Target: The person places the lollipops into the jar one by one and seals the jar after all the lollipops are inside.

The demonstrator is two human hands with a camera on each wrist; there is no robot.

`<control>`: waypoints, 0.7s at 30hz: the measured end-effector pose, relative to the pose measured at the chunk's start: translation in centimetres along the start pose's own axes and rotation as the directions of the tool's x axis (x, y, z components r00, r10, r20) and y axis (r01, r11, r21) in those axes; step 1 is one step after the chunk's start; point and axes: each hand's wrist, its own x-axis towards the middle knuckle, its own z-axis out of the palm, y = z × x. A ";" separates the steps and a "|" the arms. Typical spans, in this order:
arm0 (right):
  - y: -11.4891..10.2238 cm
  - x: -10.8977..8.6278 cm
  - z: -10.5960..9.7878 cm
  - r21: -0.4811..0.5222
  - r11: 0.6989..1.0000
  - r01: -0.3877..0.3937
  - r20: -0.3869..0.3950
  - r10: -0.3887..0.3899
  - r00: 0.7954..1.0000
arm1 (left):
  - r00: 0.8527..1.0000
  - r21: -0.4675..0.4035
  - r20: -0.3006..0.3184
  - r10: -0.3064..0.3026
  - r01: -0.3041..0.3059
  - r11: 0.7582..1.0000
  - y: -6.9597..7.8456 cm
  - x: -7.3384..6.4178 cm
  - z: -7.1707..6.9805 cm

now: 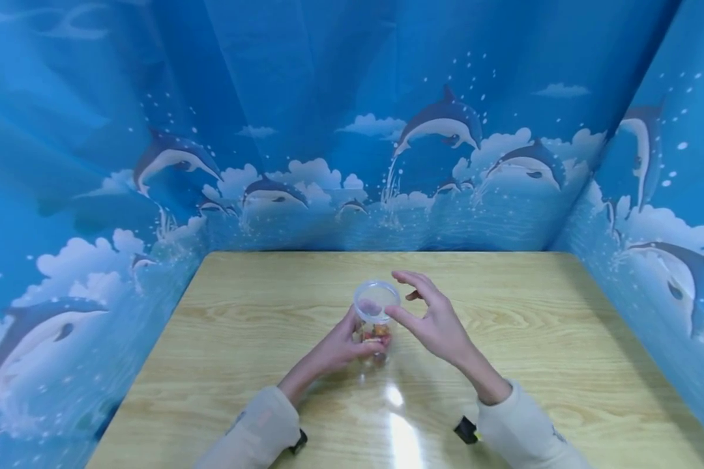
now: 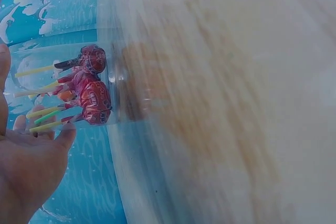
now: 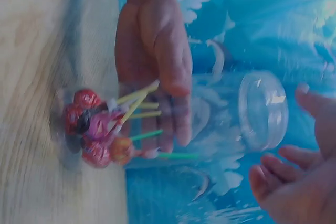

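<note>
A clear plastic jar (image 1: 364, 326) stands upright in front of me, its round top (image 3: 262, 111) clear as well. Lollipops (image 3: 97, 129) with red, purple and orange wrappers lie heads down at its bottom, their yellow and green sticks (image 2: 39, 114) pointing up. My left hand (image 1: 343, 345) grips the jar around its side, thumb on the near face. Beside the top, on the right, is my right hand (image 1: 437, 322), thumb and fingers spread apart and bent around air. In the right wrist view its fingertips (image 3: 257, 179) are close to the rim, holding nothing.
The wood-grain table (image 1: 240, 293) carries the jar and ends at a far edge close to a blue dolphin-print curtain (image 1: 305, 130). The curtain also lines the left and right sides. Black straps or devices (image 1: 466, 430) show at both cuffs.
</note>
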 end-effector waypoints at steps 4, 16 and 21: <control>0.9 0.9 -0.1 0.104 0.987 -0.127 0.223 0.101 0.970 | 1.000 -0.001 0.005 -0.003 0.003 1.000 -0.1 -0.1 -0.1; 0.4 -1.0 0.8 0.085 0.984 -0.159 0.065 0.154 0.986 | 1.000 0.009 0.005 0.006 -0.006 1.000 -0.2 0.0 0.0; -0.3 -2.3 1.5 -0.055 0.998 -0.037 -0.158 0.028 0.987 | 1.000 0.028 -0.005 0.001 0.000 1.000 -0.1 0.0 0.0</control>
